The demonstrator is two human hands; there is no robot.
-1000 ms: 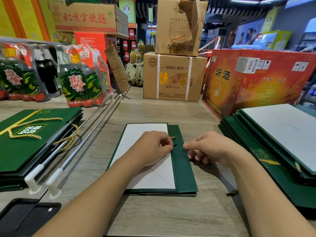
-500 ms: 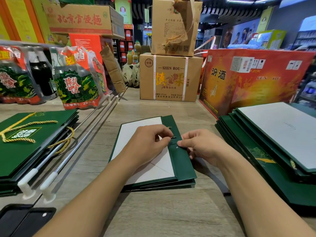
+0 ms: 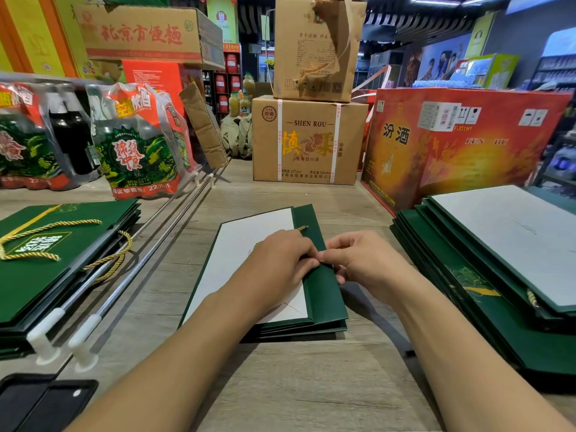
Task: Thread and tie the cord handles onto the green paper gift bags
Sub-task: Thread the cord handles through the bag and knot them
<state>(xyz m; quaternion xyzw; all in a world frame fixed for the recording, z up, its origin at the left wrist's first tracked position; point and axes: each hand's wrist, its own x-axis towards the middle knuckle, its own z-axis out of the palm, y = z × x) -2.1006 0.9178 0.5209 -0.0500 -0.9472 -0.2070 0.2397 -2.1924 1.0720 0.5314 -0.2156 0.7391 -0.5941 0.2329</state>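
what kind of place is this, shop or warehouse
Probably a liquor or grocery shop: stacked cardboard cartons, a red liquor case, shrink-wrapped bottle packs with a price printed on them, and shelves of bottles further back.

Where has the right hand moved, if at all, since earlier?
Yes: the right hand moved left over the bag's green flap, meeting the left hand.
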